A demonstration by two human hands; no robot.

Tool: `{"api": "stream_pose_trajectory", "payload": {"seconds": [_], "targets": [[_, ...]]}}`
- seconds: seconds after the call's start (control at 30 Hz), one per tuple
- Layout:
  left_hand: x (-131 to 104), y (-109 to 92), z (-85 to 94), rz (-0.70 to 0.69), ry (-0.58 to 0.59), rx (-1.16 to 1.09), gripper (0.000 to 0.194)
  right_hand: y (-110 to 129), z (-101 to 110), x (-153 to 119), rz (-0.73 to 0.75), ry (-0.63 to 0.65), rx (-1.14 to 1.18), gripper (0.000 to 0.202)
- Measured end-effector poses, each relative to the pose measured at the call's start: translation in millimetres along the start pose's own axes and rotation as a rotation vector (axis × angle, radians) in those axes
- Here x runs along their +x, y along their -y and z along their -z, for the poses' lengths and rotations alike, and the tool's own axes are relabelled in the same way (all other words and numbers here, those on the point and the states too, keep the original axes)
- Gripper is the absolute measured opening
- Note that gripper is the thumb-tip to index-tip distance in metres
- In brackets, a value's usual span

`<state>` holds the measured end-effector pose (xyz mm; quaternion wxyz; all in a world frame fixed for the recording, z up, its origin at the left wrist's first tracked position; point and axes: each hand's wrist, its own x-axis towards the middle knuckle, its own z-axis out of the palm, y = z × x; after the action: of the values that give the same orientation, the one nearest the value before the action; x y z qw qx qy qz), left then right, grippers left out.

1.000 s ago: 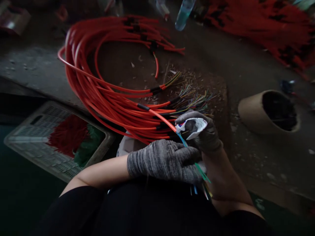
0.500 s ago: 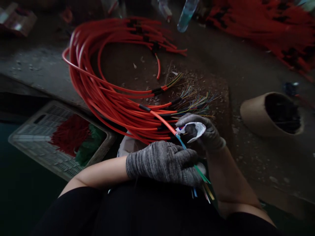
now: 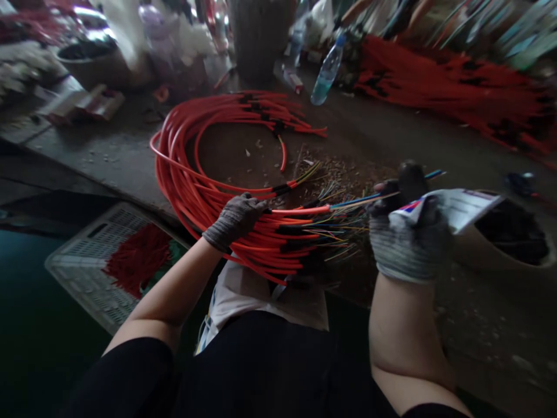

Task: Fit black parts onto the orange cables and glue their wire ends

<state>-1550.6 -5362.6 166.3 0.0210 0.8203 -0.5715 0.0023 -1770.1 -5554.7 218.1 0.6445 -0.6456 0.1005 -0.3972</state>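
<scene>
Orange cables (image 3: pixel 174 125) lie in a big loop on the table, with black bands near their ends and thin coloured wires fanning out. My left hand (image 3: pixel 237 220), in a grey knit glove, is closed on one orange cable (image 3: pixel 300 211) by its black band. From that cable's end, blue and pale wires (image 3: pixel 350 202) stretch right to my gloved right hand (image 3: pixel 409 232), whose closed fingers hold them. Blue tips stick out beyond its fingers. A curled white printed piece (image 3: pixel 467 206) is also at my right hand, partly hidden by the glove; its material is unclear.
A cardboard tube (image 3: pixel 483 255) with dark contents lies at right. Behind stand a plastic bottle (image 3: pixel 327 72) and a dark bucket (image 3: pixel 261 40). Red bundles (image 3: pixel 435 87) lie back right. A white crate (image 3: pixel 78 255) with red pieces is lower left. Scraps litter the table.
My hands have moved apart: the left slid up and left onto the cable, the right drew away to the right with the wires. The cable end now points right, and the view has tilted upward.
</scene>
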Motion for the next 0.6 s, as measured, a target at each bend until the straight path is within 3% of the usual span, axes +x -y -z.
{"api": "stream_pose_trajectory", "payload": {"seconds": [0.1,0.2,0.3,0.47,0.53,0.6], "targets": [[9.4,-1.3,5.3,-0.019,0.009,-0.039,0.027,-0.1,-2.6,8.9,-0.001,-0.108,0.213,0.025],[16.9,-3.2,6.9,0.024,0.012,-0.079,0.030,-2.0,-1.5,13.9,-0.039,-0.104,0.295,0.023],[15.1,-4.4,3.5,0.080,-0.051,-0.072,0.038,-1.8,1.5,16.0,-0.032,-0.098,0.264,0.027],[2.8,-12.4,-4.7,0.267,-0.155,-0.078,0.034,2.9,4.6,19.5,0.014,-0.072,0.084,0.032],[3.9,-21.4,-5.8,0.223,-0.180,-0.147,0.034,4.8,2.7,20.9,0.024,-0.040,0.039,0.034],[9.7,-34.0,-3.2,0.073,-0.191,-0.258,0.032,5.8,-1.6,21.7,-0.006,-0.025,0.051,0.034]]}}
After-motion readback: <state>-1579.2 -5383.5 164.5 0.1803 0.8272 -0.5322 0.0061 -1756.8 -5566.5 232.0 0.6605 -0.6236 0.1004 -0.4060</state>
